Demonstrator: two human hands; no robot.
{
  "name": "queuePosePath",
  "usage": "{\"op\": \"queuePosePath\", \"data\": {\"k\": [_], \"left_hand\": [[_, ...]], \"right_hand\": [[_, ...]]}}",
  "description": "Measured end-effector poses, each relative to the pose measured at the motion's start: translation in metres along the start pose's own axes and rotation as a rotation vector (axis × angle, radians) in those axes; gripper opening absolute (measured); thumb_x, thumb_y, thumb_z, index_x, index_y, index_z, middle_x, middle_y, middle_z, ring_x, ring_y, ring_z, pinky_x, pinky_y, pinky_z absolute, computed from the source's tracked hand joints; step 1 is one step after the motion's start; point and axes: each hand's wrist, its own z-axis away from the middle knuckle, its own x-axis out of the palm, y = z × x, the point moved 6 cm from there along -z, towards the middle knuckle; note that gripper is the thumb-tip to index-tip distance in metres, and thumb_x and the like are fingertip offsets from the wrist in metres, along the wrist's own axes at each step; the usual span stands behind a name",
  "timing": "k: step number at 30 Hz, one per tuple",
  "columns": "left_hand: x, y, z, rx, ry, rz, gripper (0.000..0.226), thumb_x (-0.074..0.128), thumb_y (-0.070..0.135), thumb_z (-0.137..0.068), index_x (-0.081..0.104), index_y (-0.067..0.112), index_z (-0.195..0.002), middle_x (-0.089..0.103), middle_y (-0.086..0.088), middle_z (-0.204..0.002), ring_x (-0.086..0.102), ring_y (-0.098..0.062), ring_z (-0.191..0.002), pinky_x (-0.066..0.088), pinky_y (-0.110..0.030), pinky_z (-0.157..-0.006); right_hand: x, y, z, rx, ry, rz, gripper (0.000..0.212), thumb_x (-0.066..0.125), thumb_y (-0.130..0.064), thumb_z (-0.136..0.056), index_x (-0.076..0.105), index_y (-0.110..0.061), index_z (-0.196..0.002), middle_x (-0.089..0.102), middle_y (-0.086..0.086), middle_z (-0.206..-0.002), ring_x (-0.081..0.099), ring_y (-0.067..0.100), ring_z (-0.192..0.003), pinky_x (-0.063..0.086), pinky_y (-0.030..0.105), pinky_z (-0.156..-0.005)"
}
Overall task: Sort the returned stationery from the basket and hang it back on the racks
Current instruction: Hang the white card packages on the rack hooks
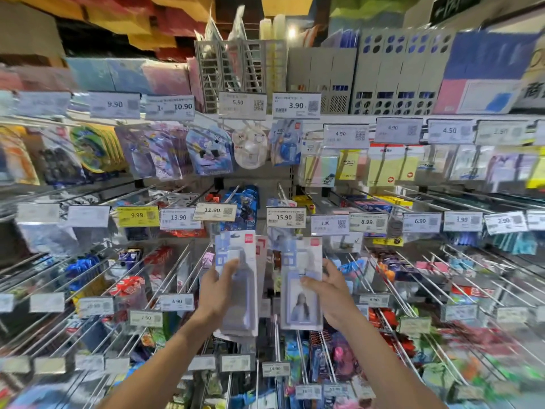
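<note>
I hold two clear blister packs of card holders up in front of the peg racks. My left hand [219,287] grips the left pack [239,278] from its left side, with the thumb across the front. My right hand [330,293] pinches the right pack [302,290], which shows a picture of a person on a pale blue card. Both packs are upright, just below the 11.90 tag [216,211] and the 15.90 tag [285,217]. The basket is out of view.
Long metal pegs [395,278] with price tags stick out toward me on all sides, hung with packaged stationery. Sticky notes [383,165] hang upper right. Grey file holders [392,75] stand on the top shelf. The edges of the view are blurred.
</note>
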Motion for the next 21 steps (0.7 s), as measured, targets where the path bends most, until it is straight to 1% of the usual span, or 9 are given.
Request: {"op": "queuePosePath", "data": {"k": [3, 4, 6, 8, 11, 14, 18, 20, 21], "left_hand": [[-0.001, 0.017, 0.005, 0.131, -0.098, -0.027, 0.061, 0.052, 0.064, -0.065, 0.051, 0.004, -0.076, 0.049, -0.002, -0.053, 0.042, -0.015, -0.045, 0.039, -0.023, -0.044], [0.0, 0.02, 0.004, 0.185, -0.145, -0.08, 0.056, 0.053, 0.061, -0.066, 0.055, 0.007, -0.082, 0.059, 0.002, -0.058, 0.05, -0.013, -0.05, 0.045, -0.023, -0.049], [0.01, 0.031, 0.006, 0.28, -0.295, -0.27, 0.051, 0.059, 0.055, -0.074, 0.06, 0.02, -0.111, 0.077, 0.006, -0.087, 0.071, -0.014, -0.076, 0.058, -0.031, -0.074], [0.024, 0.037, 0.006, 0.354, -0.464, -0.474, 0.067, 0.062, 0.056, -0.077, 0.049, 0.026, -0.135, 0.078, 0.006, -0.106, 0.075, -0.017, -0.093, 0.058, -0.041, -0.086], [0.041, 0.056, 0.007, 0.476, -0.523, -0.734, 0.104, 0.057, 0.072, -0.07, 0.027, 0.025, -0.158, 0.071, 0.007, -0.123, 0.072, -0.015, -0.1, 0.056, -0.036, -0.093], [0.044, 0.065, 0.0, 0.47, -0.554, -0.762, 0.112, 0.061, 0.073, -0.071, 0.015, 0.029, -0.164, 0.067, 0.005, -0.134, 0.073, -0.02, -0.105, 0.058, -0.041, -0.095], [0.046, 0.074, -0.001, 0.53, -0.587, -0.887, 0.117, 0.06, 0.074, -0.073, 0.005, 0.028, -0.165, 0.05, 0.017, -0.145, 0.067, -0.024, -0.12, 0.051, -0.035, -0.103], [0.046, 0.071, -0.003, 0.567, -0.563, -0.951, 0.116, 0.061, 0.076, -0.073, -0.004, 0.04, -0.163, 0.059, 0.001, -0.146, 0.069, -0.029, -0.113, 0.055, -0.041, -0.1], [0.044, 0.069, -0.005, 0.569, -0.546, -0.989, 0.117, 0.062, 0.078, -0.073, -0.01, 0.046, -0.16, 0.068, -0.009, -0.135, 0.072, -0.031, -0.104, 0.058, -0.043, -0.092]], "right_hand": [[-0.019, 0.002, 0.0, -0.029, 0.038, 0.083, 0.039, 0.074, -0.001, -0.089, 0.061, -0.024, -0.118, 0.073, 0.005, -0.115, 0.069, 0.026, -0.107, 0.057, 0.045, -0.092], [-0.022, 0.001, 0.0, -0.034, 0.042, 0.09, 0.039, 0.073, 0.001, -0.089, 0.062, -0.023, -0.117, 0.074, 0.006, -0.111, 0.071, 0.028, -0.103, 0.06, 0.044, -0.086], [-0.02, -0.006, 0.003, -0.042, 0.046, 0.078, 0.036, 0.073, 0.003, -0.089, 0.063, -0.022, -0.113, 0.077, 0.006, -0.102, 0.074, 0.024, -0.094, 0.062, 0.036, -0.075], [-0.014, -0.01, 0.003, -0.074, 0.037, 0.092, 0.033, 0.075, 0.0, -0.089, 0.063, -0.021, -0.111, 0.077, 0.002, -0.1, 0.075, 0.016, -0.089, 0.06, 0.029, -0.07], [-0.009, -0.01, 0.005, -0.094, 0.036, 0.078, 0.031, 0.08, -0.003, -0.085, 0.064, -0.013, -0.109, 0.077, 0.002, -0.096, 0.075, 0.017, -0.088, 0.058, 0.025, -0.064], [-0.005, -0.008, 0.008, -0.101, -0.01, 0.043, 0.035, 0.081, -0.003, -0.083, 0.062, -0.008, -0.112, 0.077, 0.007, -0.099, 0.075, 0.023, -0.091, 0.06, 0.031, -0.068], [-0.002, -0.014, 0.008, -0.129, -0.058, 0.045, 0.046, 0.087, -0.012, -0.077, 0.063, -0.009, -0.115, 0.077, 0.006, -0.104, 0.073, 0.028, -0.098, 0.06, 0.047, -0.082], [0.0, -0.019, 0.006, -0.133, -0.092, 0.033, 0.046, 0.088, -0.017, -0.077, 0.063, -0.009, -0.115, 0.077, 0.004, -0.101, 0.073, 0.028, -0.097, 0.06, 0.049, -0.083], [0.002, -0.022, 0.007, -0.133, -0.115, 0.016, 0.043, 0.085, -0.015, -0.081, 0.063, -0.008, -0.117, 0.077, 0.005, -0.101, 0.073, 0.027, -0.097, 0.061, 0.045, -0.08]]}}
